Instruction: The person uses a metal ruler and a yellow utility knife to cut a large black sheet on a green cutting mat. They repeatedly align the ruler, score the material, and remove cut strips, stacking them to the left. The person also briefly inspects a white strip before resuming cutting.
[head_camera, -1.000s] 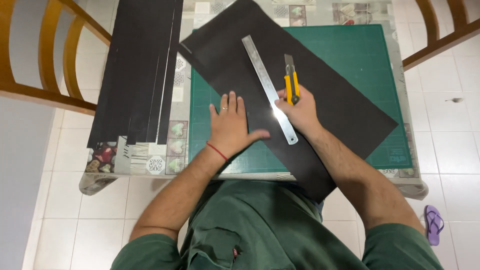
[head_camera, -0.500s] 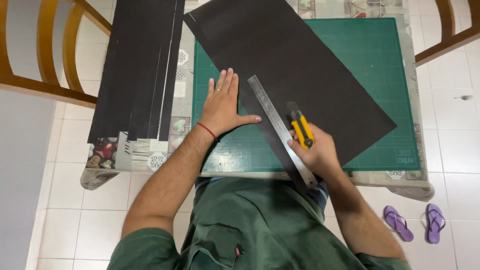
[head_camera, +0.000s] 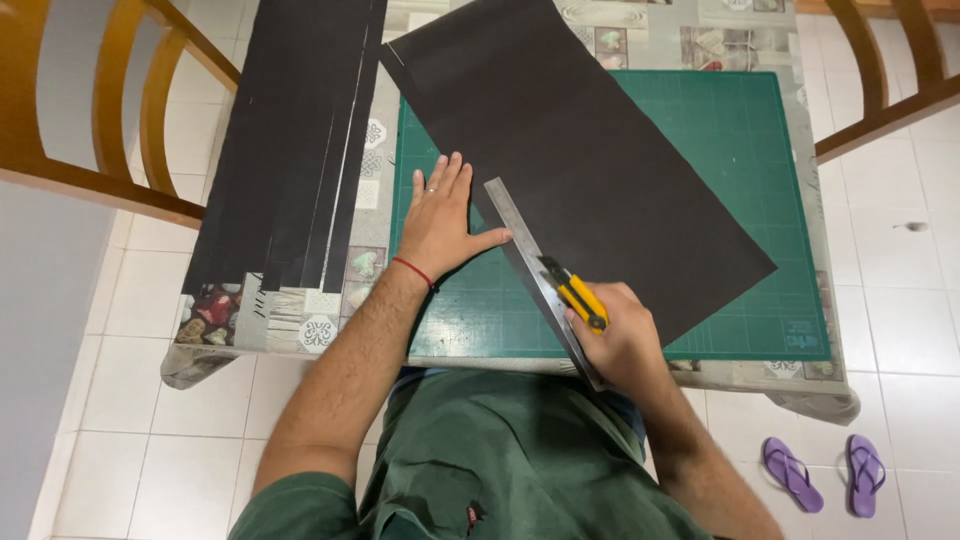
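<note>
Black strips (head_camera: 290, 150) lie stacked along the counter's (head_camera: 400, 335) left edge. The left hand (head_camera: 440, 215) rests flat and released on the green mat (head_camera: 760, 150), now beside the black sheet (head_camera: 590, 170). The steel ruler (head_camera: 535, 270) has slid to the sheet's near-left edge, the right hand (head_camera: 620, 335) grasping the yellow knife (head_camera: 575, 293) against it: a fresh cut looks lined up.

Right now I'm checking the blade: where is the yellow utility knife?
Head view: the yellow utility knife is in the right hand, beside the steel ruler.
</note>
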